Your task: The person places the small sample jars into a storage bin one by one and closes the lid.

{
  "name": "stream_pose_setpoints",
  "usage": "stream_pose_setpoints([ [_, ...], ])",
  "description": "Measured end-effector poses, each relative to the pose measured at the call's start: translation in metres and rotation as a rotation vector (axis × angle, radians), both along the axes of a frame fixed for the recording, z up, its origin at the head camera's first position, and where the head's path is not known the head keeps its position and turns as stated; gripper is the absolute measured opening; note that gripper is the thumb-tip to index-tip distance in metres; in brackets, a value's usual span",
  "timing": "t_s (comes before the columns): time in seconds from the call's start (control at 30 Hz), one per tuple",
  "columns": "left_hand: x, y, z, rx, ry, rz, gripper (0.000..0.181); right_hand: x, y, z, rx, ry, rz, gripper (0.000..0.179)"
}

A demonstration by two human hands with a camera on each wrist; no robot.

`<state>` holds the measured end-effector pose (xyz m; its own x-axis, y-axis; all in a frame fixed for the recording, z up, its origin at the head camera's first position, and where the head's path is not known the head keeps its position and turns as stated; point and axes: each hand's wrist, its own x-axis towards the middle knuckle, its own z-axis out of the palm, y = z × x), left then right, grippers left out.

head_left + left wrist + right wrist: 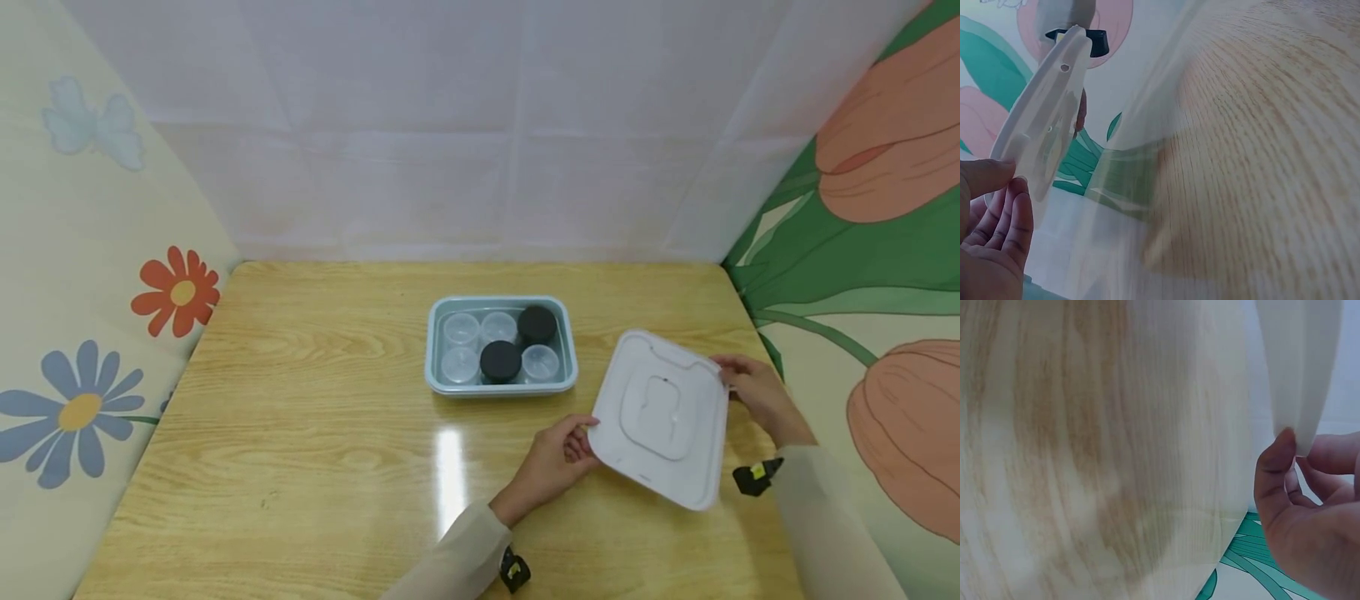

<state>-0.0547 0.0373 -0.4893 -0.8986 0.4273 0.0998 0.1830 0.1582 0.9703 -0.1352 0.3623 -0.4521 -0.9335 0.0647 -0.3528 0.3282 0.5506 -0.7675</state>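
Both hands hold a white plastic lid (626, 392), tilted above the right side of the table. At its left corner my left hand (557, 454) pinches the rim between thumb and fingers; the left wrist view shows this grip on the lid (1041, 125) from the side. My right hand (757, 393) pinches the upper right corner, and in the right wrist view thumb and fingers meet on the lid's edge (1300, 369). Left of the lid stands a light blue tub (432, 354) with clear cups (460, 365) and two black-lidded jars (500, 362) inside.
The wood-grain table (300, 400) has a white sheet (405, 125) hanging behind it. Flower-printed panels stand at the left (60, 275) and right (900, 275) edges. A black wrist device (756, 477) sits on each sleeve.
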Motion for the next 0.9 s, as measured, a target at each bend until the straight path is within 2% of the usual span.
stream_pose_setpoints([
  [0.23, -0.002, -0.003, 0.000, -0.001, 0.069, 0.025, 0.042, 0.000, 0.001, 0.005, -0.091, 0.039, 0.026, 0.047],
  [0.43, -0.004, -0.004, 0.004, -0.013, 0.137, 0.029, 0.042, -0.002, 0.003, 0.010, -0.127, 0.066, 0.053, 0.035],
  [0.73, -0.006, -0.007, 0.013, 0.002, 0.153, 0.053, 0.041, -0.004, 0.005, 0.015, -0.190, 0.080, 0.074, 0.020],
  [0.83, -0.006, -0.009, 0.014, 0.024, 0.165, 0.070, 0.041, -0.003, 0.006, 0.015, -0.239, 0.084, 0.078, 0.020],
  [0.9, -0.006, -0.010, 0.014, 0.042, 0.177, 0.082, 0.040, -0.003, 0.007, 0.015, -0.308, 0.091, 0.075, 0.022],
])
